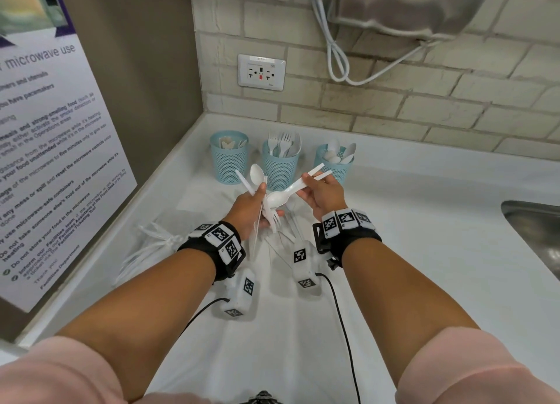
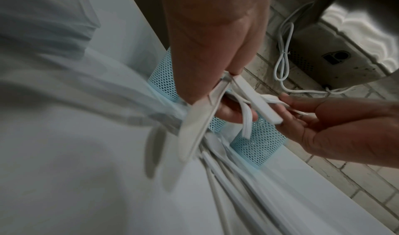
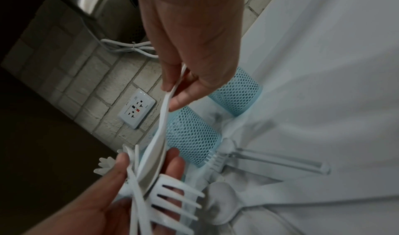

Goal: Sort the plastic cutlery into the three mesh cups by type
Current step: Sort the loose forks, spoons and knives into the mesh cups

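Observation:
Three blue mesh cups stand in a row at the back of the counter: the left cup (image 1: 229, 161) holds knives, the middle cup (image 1: 280, 168) forks, the right cup (image 1: 333, 168) spoons. My left hand (image 1: 263, 198) grips a mixed bundle of white cutlery, with a spoon (image 1: 257, 173) sticking up and a fork (image 3: 172, 196) pointing down. My right hand (image 1: 306, 186) pinches the handles of white spoons (image 1: 281, 197) whose bowls lie against the bundle. In the right wrist view the pinched spoon handle (image 3: 165, 112) runs down into my left hand (image 3: 129, 196). More loose cutlery (image 1: 285, 236) lies on the counter below my hands.
Empty clear wrappers (image 1: 151, 243) lie on the counter to the left. A steel sink (image 1: 533, 230) is set in at the right. A wall poster (image 1: 54, 149) flanks the left side. An outlet (image 1: 261, 71) and a looped white cord (image 1: 336, 54) are on the brick wall.

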A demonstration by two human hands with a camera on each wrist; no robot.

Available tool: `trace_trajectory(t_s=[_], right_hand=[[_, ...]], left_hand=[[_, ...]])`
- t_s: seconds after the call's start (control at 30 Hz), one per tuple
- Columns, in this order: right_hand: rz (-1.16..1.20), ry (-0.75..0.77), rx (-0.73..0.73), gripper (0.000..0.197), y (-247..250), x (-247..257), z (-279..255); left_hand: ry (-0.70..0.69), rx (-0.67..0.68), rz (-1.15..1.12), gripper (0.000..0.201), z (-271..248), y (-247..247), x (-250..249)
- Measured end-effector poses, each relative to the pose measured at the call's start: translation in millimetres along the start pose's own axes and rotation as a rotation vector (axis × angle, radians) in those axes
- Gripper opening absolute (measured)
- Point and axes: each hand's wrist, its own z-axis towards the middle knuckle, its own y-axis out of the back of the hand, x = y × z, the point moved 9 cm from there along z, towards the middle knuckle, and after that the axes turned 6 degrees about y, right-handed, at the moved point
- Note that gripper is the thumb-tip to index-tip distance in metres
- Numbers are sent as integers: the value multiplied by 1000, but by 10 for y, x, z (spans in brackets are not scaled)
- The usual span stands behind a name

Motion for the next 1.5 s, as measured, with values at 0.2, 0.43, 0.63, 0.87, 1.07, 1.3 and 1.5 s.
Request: trace_trajectory(t_s=[0.2, 0.43, 0.63, 0.87, 1.07, 1.3, 1.5], right_hand=[[41, 25, -15, 14, 18, 22, 16], [60, -40, 25, 14, 54, -76, 10], [3, -16, -24, 39, 159, -50, 52], [-288, -184, 191, 14, 126, -34, 78], [-563, -335, 389, 9, 223, -48, 52], [-1217, -427, 718, 18, 159, -210, -213], [-1055, -536, 764, 28, 74, -314, -359]], left_hand=[[-84, -96, -18, 22, 31, 115, -41], [-169, -271, 110, 20, 64, 251, -137], [-267, -340, 244, 28, 27, 257, -264], [-286, -330, 262, 19, 16, 279, -288], [-337, -320, 361, 19, -11, 225, -330], [-371, -260, 439, 15, -38, 91, -342], [-337, -224, 313, 6, -11, 134, -434]])
